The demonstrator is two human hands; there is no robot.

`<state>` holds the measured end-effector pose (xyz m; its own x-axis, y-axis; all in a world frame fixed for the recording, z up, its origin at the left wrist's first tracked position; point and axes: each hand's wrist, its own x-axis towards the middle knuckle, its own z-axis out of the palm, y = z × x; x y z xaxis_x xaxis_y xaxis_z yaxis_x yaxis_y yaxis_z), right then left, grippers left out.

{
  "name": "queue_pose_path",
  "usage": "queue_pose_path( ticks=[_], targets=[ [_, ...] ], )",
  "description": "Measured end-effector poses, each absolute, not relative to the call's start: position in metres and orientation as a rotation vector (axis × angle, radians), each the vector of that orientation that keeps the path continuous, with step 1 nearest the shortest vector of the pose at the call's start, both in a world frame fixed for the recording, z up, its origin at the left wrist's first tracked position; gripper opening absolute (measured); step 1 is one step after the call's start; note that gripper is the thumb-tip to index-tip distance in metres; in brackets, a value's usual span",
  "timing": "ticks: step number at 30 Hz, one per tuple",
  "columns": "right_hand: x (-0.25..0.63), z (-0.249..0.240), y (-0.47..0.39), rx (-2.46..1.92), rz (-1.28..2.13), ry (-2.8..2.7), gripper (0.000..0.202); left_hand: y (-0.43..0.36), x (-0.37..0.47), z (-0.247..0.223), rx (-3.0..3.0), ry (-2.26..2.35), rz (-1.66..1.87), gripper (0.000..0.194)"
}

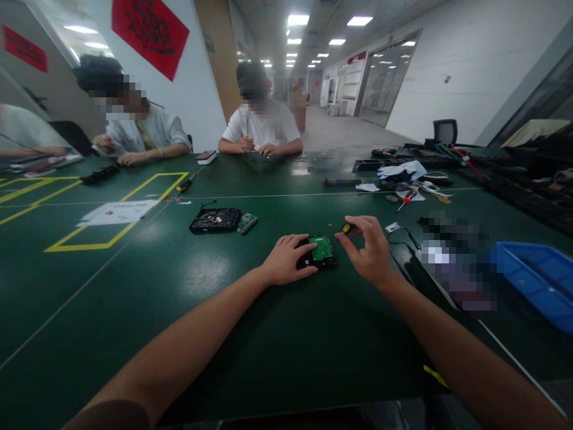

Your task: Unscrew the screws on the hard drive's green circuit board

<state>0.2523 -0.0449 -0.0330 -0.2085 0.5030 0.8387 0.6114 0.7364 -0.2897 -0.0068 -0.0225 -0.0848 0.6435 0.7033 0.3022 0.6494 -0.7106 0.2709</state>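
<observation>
A black hard drive with a green circuit board (321,248) lies on the green table (215,358) in front of me. My left hand (290,259) rests over its left side, fingers and thumb spread along its edges, holding it against the table. Just right of the drive, my right hand (367,248) is raised, thumb and fingers pinching a small screwdriver with a yellow and black handle (346,229). The screwdriver's shaft is too small to make out.
To the left lie an opened black drive case (215,220) and a loose circuit board (248,223). A blue tray (532,280) stands at the right. Tools and cables, including a red screwdriver (406,200), lie at the back right. Several people sit across the table.
</observation>
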Motion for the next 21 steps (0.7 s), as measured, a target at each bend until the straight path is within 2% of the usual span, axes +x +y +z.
queue_pose_path(
  ticks=[6,13,21],
  targets=[
    [0.2509,-0.0372,-0.0446,-0.872,0.010,-1.861,0.048,-0.0224,-0.0073,-0.0856,2.722,1.121,0.597,0.073],
    [0.2510,-0.0345,-0.0444,-0.855,-0.118,-1.818,0.043,-0.0227,-0.0067,-0.0850,2.725,1.129,0.596,0.073],
    [0.2496,-0.0418,-0.0436,-0.851,0.076,-1.856,0.054,-0.0219,-0.0066,-0.0864,2.751,1.128,0.585,0.073]
  ],
)
